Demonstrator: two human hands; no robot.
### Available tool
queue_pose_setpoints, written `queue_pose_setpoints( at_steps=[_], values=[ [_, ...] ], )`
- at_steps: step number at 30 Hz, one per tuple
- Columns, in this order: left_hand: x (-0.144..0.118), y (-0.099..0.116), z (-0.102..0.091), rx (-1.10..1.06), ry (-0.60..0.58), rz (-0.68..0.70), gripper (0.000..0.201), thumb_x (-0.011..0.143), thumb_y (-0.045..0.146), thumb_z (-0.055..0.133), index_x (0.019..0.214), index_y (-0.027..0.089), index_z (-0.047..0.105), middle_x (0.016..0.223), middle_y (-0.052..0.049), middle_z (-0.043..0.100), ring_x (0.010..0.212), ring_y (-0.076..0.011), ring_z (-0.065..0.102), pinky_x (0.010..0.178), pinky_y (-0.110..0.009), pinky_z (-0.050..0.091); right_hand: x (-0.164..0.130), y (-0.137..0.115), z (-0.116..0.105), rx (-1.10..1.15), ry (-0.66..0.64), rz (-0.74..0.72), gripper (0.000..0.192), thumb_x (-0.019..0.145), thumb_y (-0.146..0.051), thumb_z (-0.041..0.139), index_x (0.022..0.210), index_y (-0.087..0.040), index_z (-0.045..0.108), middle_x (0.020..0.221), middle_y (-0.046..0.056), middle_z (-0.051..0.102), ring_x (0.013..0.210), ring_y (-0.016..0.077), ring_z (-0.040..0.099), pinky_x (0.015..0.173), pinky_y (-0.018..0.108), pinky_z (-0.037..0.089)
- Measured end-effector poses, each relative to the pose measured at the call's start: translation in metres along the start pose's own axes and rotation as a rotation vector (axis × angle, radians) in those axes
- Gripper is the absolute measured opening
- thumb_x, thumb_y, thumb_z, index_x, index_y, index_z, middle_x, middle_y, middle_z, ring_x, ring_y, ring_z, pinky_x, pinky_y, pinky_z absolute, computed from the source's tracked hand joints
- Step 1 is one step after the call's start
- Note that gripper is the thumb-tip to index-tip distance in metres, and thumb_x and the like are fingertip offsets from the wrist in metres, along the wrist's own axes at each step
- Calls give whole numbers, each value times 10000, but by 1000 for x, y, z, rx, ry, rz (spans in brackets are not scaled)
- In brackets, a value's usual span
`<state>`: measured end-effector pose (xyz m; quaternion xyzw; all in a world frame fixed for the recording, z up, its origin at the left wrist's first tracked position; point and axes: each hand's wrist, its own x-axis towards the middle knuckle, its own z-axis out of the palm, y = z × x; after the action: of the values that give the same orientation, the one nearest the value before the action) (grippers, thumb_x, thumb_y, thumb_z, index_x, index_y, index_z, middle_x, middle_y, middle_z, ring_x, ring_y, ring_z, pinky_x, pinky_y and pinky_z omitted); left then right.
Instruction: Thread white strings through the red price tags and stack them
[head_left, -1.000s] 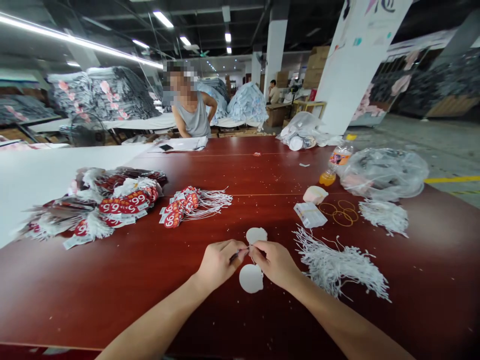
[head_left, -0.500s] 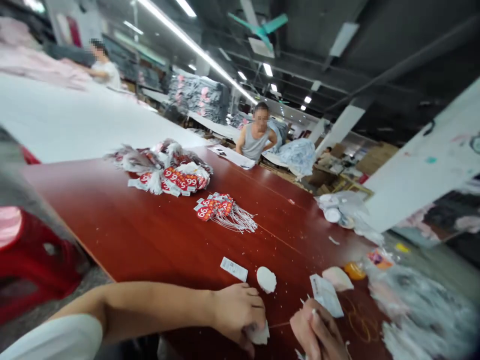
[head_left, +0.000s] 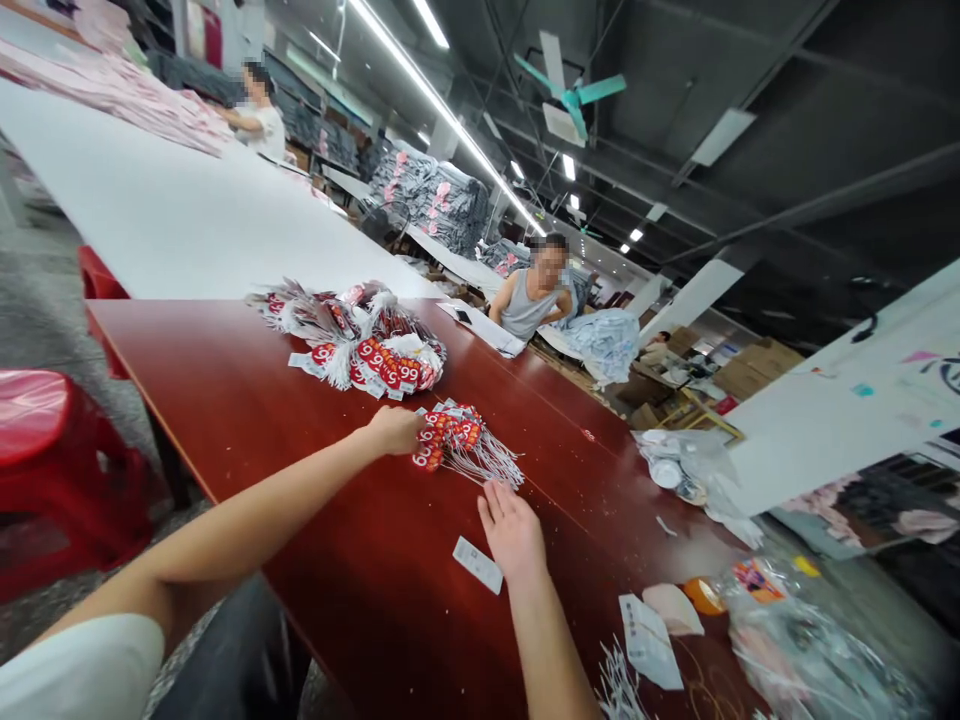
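A small bundle of red hang tags with long white strings lies on the dark red table. My left hand reaches to the bundle's left side, its fingers curled against the tags and the fingertips partly hidden. By the ends of the strings, my right hand is open, fingers stretched forward and holding nothing. Beside its wrist lies a white printed label. A bunch of white strings lies to the right of my right forearm.
A larger heap of hang tags sits farther back. A printed packet, a pale pad and a clear plastic bag are at the right. Red stools stand left. A person sits across the table.
Both hands have moved forward to the small tag bundle. The white piece under my left hand no longer shows; my right hand has opened, and white strings lie near where it was.
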<state>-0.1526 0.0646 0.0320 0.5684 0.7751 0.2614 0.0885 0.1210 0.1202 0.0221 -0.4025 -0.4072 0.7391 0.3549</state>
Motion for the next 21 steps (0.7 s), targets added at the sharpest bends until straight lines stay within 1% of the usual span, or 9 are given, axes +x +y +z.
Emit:
queue_pose_setpoints(
  at_steps=[3,6,9,11,13,14,17,19,21],
  values=[
    [3,-2,29,18,153,-58,548,880,417,678,1284,77,534,1398,-262,494,1309,-403,440,1043,-571,364,34,10,26,-67,18,42,263,922,-305,488,1159,-230,575,1409,117,545,1309,215,539,965,383,566],
    [7,12,60,25,191,-28,771,934,588,548,1435,34,355,1527,-298,312,1424,-420,277,1116,-641,228,39,-2,17,-62,52,21,327,909,-301,533,1230,-241,547,1378,114,562,1255,216,575,911,375,575],
    [18,24,78,25,187,34,759,983,591,440,1468,26,293,1545,-275,288,1448,-394,236,1150,-641,138,8,-35,-35,-205,78,-92,421,861,-296,656,1266,-237,557,1300,91,624,1080,204,658,839,320,563],
    [28,28,86,14,180,52,735,1004,559,418,1470,7,280,1541,-286,279,1445,-409,225,1144,-668,91,-30,-57,-84,-736,82,-171,378,872,-351,644,1215,-194,615,1154,96,690,878,184,680,732,287,534],
    [39,29,92,3,196,47,740,983,548,482,1460,10,304,1537,-290,286,1447,-420,210,1136,-697,45,-70,-73,-131,-1235,129,-105,283,866,-357,620,1058,-164,697,998,87,723,785,172,653,685,269,486],
    [43,28,94,0,226,45,730,972,550,502,1461,40,321,1543,-270,297,1451,-406,212,1142,-695,39,-88,-77,-150,-1374,166,-42,232,837,-338,638,965,-163,723,927,76,729,762,169,641,667,261,462],
    [47,26,96,-9,324,77,665,972,538,483,1468,117,345,1561,-201,317,1458,-351,240,1177,-648,61,-119,-75,-187,-1479,262,92,105,715,-256,717,793,-191,744,791,33,726,680,150,612,584,235,380],
    [42,27,92,-14,394,140,613,982,506,451,1457,128,372,1550,-178,347,1447,-334,273,1193,-605,93,-124,-68,-200,-1507,278,141,55,666,-228,733,713,-201,741,671,4,697,576,128,574,528,227,324],
    [31,37,86,-21,437,237,521,991,475,422,1383,136,475,1457,-165,472,1384,-327,377,1177,-558,198,-123,-61,-207,-1514,252,162,46,656,-231,727,629,-194,723,538,-16,629,483,115,521,493,230,287]
  ],
)
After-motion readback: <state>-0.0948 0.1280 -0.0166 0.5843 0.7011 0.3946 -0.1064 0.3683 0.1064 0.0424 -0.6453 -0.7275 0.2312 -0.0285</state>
